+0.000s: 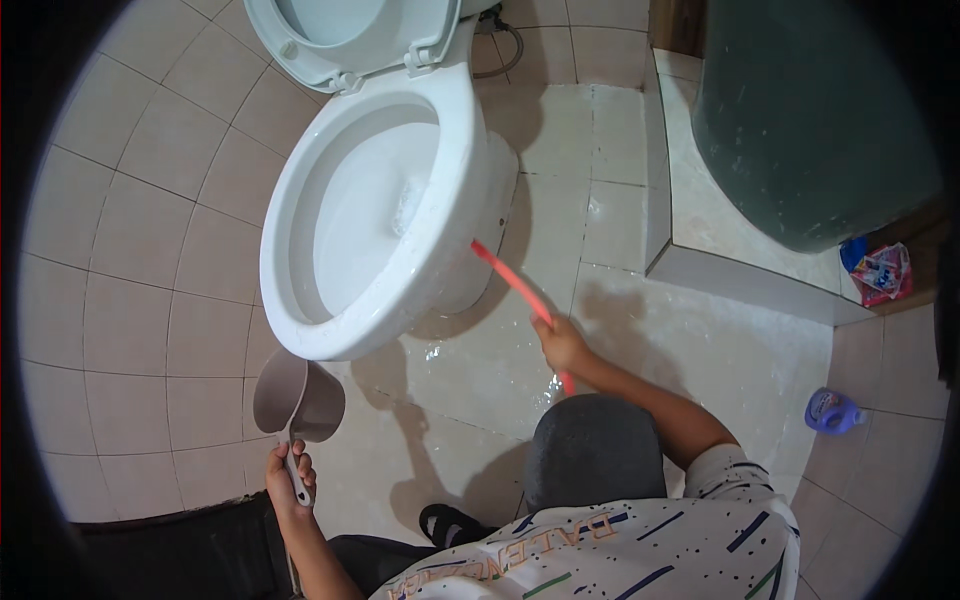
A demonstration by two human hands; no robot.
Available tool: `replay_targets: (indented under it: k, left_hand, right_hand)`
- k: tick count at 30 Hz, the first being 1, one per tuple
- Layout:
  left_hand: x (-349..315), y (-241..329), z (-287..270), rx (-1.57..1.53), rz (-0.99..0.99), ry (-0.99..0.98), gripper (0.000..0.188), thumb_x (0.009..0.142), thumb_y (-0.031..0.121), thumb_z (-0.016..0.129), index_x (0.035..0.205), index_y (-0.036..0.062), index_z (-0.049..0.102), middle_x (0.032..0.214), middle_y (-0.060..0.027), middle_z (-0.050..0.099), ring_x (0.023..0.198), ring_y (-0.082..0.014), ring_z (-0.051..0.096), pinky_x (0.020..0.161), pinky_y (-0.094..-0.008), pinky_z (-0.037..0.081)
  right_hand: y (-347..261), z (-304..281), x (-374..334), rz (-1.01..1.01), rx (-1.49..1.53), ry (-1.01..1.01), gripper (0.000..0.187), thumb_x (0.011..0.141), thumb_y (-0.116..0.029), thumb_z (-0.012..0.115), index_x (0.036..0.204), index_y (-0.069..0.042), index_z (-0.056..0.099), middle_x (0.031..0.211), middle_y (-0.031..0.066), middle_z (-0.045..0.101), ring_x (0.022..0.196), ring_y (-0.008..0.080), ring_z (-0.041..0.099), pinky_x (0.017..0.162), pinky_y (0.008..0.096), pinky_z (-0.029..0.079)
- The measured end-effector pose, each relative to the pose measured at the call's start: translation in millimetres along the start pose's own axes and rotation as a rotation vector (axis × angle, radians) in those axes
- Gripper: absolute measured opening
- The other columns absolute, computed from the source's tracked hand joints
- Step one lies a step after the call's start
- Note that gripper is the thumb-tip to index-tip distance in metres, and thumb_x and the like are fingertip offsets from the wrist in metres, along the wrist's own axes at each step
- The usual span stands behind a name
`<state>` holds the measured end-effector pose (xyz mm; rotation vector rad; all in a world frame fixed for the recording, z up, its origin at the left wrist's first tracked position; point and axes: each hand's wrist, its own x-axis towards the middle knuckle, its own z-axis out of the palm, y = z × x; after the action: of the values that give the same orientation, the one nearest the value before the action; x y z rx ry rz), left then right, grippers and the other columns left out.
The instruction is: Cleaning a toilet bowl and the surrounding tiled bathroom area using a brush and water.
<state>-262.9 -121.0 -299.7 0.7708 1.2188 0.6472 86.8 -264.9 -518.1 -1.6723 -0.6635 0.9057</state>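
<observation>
Two hands (283,482) (562,348) grip, left a dipper (318,400), right a red tool (520,285) (wet tiled floor (470,395) below).

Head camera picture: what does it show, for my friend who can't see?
A person's right hand holds a long red brush by the outer side of a white toilet, while their left hand grips a brownish-grey water dipper by its handle. The tiled floor looks wet, and a purple bottle is at the right.
</observation>
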Motion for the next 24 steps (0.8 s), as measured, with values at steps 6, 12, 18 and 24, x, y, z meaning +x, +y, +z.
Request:
replay_targets:
  k: [6,12,18,24]
  left_hand:
    - [1,-2,7,-0.112,0.007,0.003,0.019,0.081,0.022,0.038,0.072,0.006,0.041,0.056,-0.001,0.04,0.037,-0.008,0.037,0.03,-0.0183,0.034]
    - [-10,0,13,-0.114,-0.036,-0.018,0.02,0.081,0.024,0.04,0.072,0.006,0.041,0.048,-0.0012,0.038,0.033,-0.0091,0.037,0.029,-0.0187,0.034]
    - [-5,-6,8,-0.147,-0.065,0.056,0.019,0.081,0.023,0.039,0.073,0.0063,0.041,0.047,-0.0013,0.038,0.033,-0.0094,0.036,0.029,-0.0188,0.034]
    - [-5,-3,-4,-0.166,-0.05,-0.092,0.017,0.081,0.021,0.038,0.074,0.006,0.04,0.063,-0.002,0.042,0.038,-0.0092,0.038,0.03,-0.019,0.035]
  right_hand:
    - [-10,-17,45,0.214,0.267,-0.019,0.039,0.084,-0.04,0.034,0.076,-0.003,0.043,0.045,0.0017,0.038,0.031,0.0133,0.037,0.03,0.0293,0.032]
    - [22,18,-29,0.311,0.04,-0.013,0.043,0.083,-0.043,0.037,0.063,-0.005,0.045,0.044,0.0041,0.041,0.032,0.0158,0.041,0.033,0.032,0.034]
    - [29,2,33,0.488,0.288,-0.001,0.047,0.083,-0.045,0.035,0.059,-0.005,0.041,0.044,0.0043,0.038,0.032,0.0161,0.037,0.031,0.032,0.032]
    - [61,42,-19,0.431,0.214,0.045,0.04,0.083,-0.043,0.037,0.063,-0.008,0.041,0.044,0.0035,0.037,0.034,0.0151,0.036,0.032,0.0329,0.031]
